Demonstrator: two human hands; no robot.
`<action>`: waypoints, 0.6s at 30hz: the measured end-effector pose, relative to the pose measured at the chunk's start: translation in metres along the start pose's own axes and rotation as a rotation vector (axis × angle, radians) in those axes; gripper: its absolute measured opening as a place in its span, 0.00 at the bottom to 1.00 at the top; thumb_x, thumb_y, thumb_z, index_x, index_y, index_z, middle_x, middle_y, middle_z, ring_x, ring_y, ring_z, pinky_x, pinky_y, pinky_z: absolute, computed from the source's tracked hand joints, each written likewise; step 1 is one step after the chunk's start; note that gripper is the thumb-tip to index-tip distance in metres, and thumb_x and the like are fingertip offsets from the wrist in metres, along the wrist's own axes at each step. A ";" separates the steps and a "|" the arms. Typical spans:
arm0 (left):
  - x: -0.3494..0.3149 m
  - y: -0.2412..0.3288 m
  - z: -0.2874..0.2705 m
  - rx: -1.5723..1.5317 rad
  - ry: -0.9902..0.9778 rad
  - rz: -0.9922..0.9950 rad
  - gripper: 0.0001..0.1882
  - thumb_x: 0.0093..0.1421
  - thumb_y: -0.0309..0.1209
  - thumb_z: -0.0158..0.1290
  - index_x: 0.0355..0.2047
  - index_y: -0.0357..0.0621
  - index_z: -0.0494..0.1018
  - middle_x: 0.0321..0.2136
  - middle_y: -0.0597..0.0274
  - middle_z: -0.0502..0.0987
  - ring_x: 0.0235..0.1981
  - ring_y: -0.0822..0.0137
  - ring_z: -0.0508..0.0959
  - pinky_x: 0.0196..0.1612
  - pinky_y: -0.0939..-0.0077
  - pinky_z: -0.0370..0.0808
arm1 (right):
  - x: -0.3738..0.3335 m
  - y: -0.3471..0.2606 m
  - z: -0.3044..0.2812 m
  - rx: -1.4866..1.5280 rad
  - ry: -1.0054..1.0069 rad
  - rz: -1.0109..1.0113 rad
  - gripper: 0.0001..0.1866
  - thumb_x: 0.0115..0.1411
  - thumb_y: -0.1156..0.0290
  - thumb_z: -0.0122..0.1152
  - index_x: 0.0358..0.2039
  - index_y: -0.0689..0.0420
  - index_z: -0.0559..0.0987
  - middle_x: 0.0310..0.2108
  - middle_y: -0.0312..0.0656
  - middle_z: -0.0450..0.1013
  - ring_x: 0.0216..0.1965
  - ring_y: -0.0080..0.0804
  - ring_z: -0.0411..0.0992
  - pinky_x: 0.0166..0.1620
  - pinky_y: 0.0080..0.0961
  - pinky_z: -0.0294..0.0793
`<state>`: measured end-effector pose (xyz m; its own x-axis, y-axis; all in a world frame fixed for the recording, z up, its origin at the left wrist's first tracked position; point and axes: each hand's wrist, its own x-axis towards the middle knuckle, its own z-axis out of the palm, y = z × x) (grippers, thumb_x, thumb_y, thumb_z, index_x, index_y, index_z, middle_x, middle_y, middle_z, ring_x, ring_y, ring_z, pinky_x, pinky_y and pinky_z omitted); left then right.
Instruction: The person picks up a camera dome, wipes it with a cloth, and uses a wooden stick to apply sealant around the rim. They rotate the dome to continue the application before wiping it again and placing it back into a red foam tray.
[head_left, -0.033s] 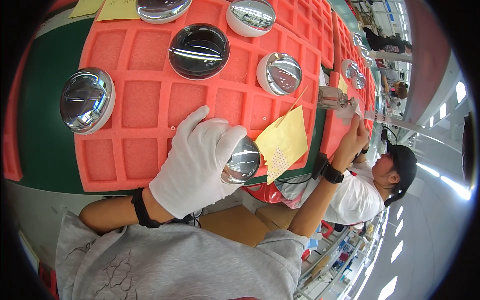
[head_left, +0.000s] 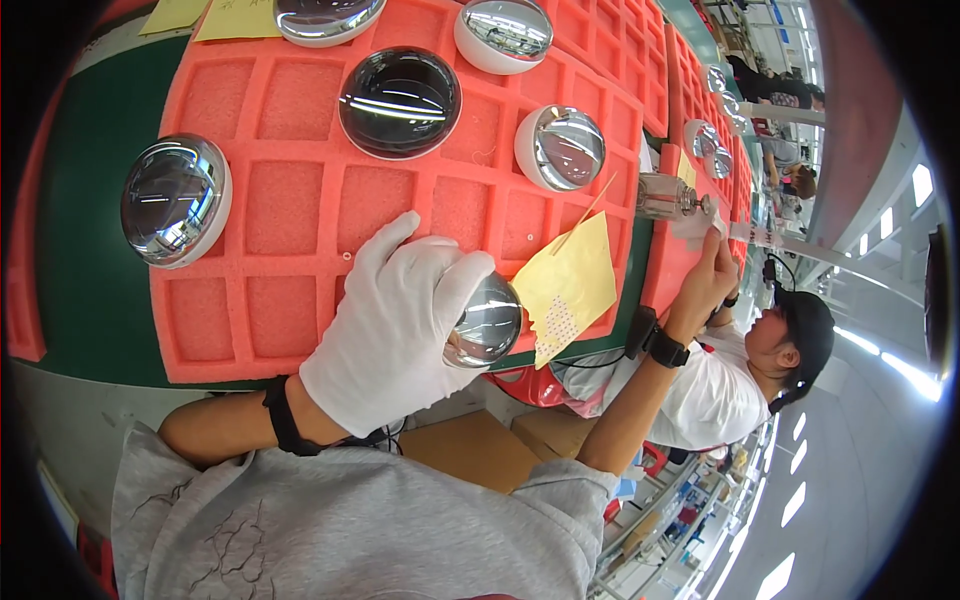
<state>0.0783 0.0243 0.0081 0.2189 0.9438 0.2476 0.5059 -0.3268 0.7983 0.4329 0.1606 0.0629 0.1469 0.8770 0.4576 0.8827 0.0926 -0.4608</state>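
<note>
Left hand (head_left: 400, 320) wraps a shiny dome lens (head_left: 487, 322); right hand (head_left: 708, 280) bare, grip unclear; several lenses already sit in orange foam tray (head_left: 300, 210), most pockets still empty.

We see a green surface (head_left: 85, 290) under orange foam trays (head_left: 300, 200), and bright strip lights (head_left: 880, 360) along a workshop.

Gloved left hand (head_left: 395, 320) curled, grip seemingly closed.

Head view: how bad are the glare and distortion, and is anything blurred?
Head view: strong fisheye bend, black corners; ceiling-light streaks glare on the dark dome and the dome in the gloved left hand; right hand and tray sharp.
</note>
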 end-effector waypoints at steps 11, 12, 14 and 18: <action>-0.003 0.000 0.002 0.036 0.015 0.027 0.40 0.43 0.39 0.69 0.55 0.44 0.64 0.40 0.58 0.69 0.48 0.58 0.72 0.67 0.53 0.57 | -0.001 0.003 -0.002 0.045 -0.027 0.009 0.17 0.68 0.66 0.57 0.44 0.70 0.80 0.25 0.28 0.70 0.28 0.14 0.60 0.30 0.16 0.59; -0.003 -0.001 0.003 0.038 0.019 0.026 0.40 0.43 0.39 0.69 0.55 0.44 0.64 0.40 0.58 0.69 0.48 0.58 0.72 0.67 0.53 0.57 | -0.001 0.004 -0.003 -0.002 -0.055 0.028 0.17 0.68 0.66 0.57 0.45 0.70 0.81 0.25 0.28 0.71 0.28 0.14 0.60 0.30 0.16 0.59; -0.002 -0.001 0.003 0.040 0.024 0.025 0.40 0.43 0.39 0.69 0.55 0.44 0.64 0.40 0.58 0.69 0.48 0.58 0.72 0.67 0.53 0.57 | 0.000 0.005 -0.003 -0.048 -0.082 0.047 0.17 0.68 0.66 0.57 0.46 0.69 0.81 0.26 0.29 0.72 0.29 0.14 0.60 0.31 0.16 0.60; -0.001 -0.001 0.002 0.037 0.017 0.035 0.40 0.43 0.39 0.69 0.55 0.44 0.64 0.39 0.58 0.69 0.48 0.59 0.72 0.67 0.52 0.57 | -0.001 0.003 -0.002 0.094 0.024 -0.058 0.17 0.68 0.66 0.57 0.42 0.72 0.79 0.24 0.28 0.70 0.28 0.14 0.59 0.29 0.17 0.58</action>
<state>0.0795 0.0231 0.0062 0.2224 0.9325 0.2846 0.5288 -0.3607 0.7683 0.4358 0.1587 0.0625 0.1085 0.8576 0.5028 0.8444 0.1874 -0.5018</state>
